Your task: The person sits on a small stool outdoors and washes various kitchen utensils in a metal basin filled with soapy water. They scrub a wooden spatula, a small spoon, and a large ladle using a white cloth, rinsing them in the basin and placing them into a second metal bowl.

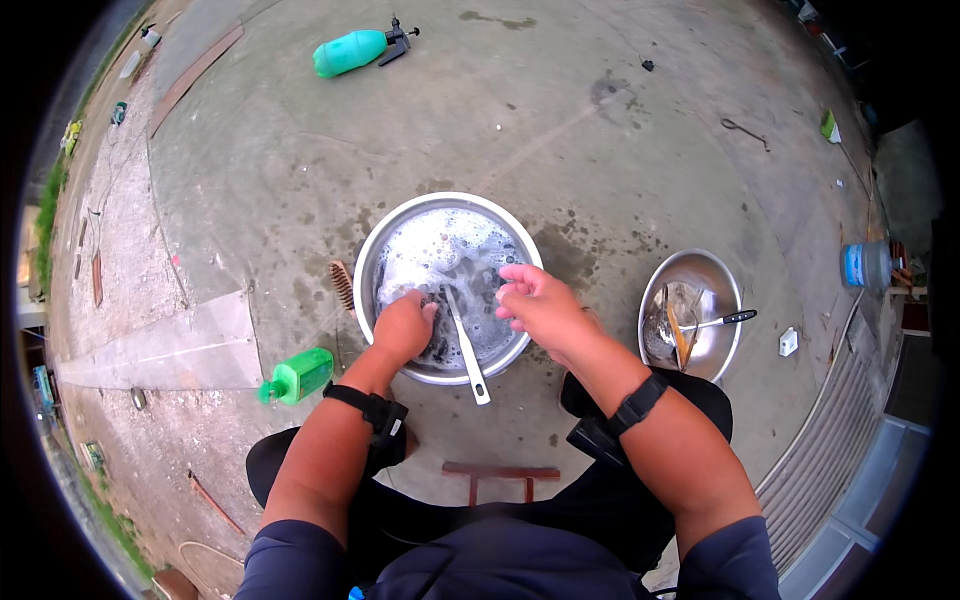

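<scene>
A round metal basin (362,289) of foamy water stands on the concrete between my knees. One utensil with a white handle (469,356) leans over its near rim, its head under the suds. My left hand (405,324) reaches into the basin's left side, fingers partly in the foam; whether it holds something cannot be told. Above the basin's right side is my right hand (538,300), fingers curled and apart, with nothing seen in it. Just left of the basin lies a scrubbing brush (341,285). A green plastic bottle (301,376) lies near my left forearm.
To the right, a steel bowl (646,300) holds several utensils, one with a black handle (739,317). A small white object (788,342) lies beyond it. A teal pump sprayer (351,52) lies far ahead. Near my legs is a red-brown stool or frame (501,472). A large water bottle (866,265) is at far right.
</scene>
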The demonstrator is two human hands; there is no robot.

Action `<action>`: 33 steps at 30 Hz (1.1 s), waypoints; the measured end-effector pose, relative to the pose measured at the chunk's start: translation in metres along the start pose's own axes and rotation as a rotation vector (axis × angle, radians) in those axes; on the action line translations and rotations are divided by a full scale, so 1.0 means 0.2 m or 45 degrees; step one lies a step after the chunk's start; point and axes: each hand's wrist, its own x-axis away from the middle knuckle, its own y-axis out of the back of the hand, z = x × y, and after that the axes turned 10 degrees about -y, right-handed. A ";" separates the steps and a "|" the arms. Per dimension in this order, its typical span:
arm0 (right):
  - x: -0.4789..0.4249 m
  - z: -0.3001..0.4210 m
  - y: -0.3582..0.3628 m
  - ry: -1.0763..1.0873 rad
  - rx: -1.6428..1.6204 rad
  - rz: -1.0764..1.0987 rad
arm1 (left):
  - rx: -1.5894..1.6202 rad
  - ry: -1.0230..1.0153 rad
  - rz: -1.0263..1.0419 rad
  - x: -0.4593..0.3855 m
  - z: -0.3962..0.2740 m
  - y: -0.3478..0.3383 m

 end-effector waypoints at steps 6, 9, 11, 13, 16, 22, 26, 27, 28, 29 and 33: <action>-0.26 -0.22 -0.06 0.004 0.341 -0.100 | -0.033 -0.201 -0.279 0.02 -0.01 0.00; -0.31 -0.29 -0.10 0.075 0.488 -0.191 | -0.118 -0.217 -0.539 -0.01 0.00 0.00; -0.32 -0.27 -0.12 0.006 0.471 -0.159 | -0.133 -0.203 -0.614 -0.04 0.01 0.02; -0.32 -0.26 -0.15 -0.033 0.464 -0.123 | 0.065 -0.089 -0.415 -0.06 0.02 0.01; -0.33 -0.27 -0.19 -0.079 0.458 -0.083 | 0.322 0.064 -0.203 -0.08 0.05 -0.06; -0.39 -0.37 -0.26 -0.154 0.355 -0.065 | 0.210 -0.063 -0.444 -0.12 0.02 0.02; -0.39 -0.32 -0.30 -0.337 -0.020 0.031 | 0.075 -0.094 -0.603 -0.11 0.06 0.04; -0.35 -0.27 -0.27 -0.407 -0.132 0.071 | 0.059 -0.106 -0.609 -0.11 0.04 0.04; -0.43 -0.35 -0.26 -0.291 -0.069 -0.033 | 0.003 -0.184 -0.643 -0.12 0.02 0.05; -0.44 -0.36 -0.23 -0.202 0.005 -0.130 | -0.053 -0.263 -0.677 -0.13 0.00 0.06; -0.36 -0.24 -0.16 -0.281 -0.004 -0.082 | -0.278 -0.246 -0.664 -0.11 0.02 0.05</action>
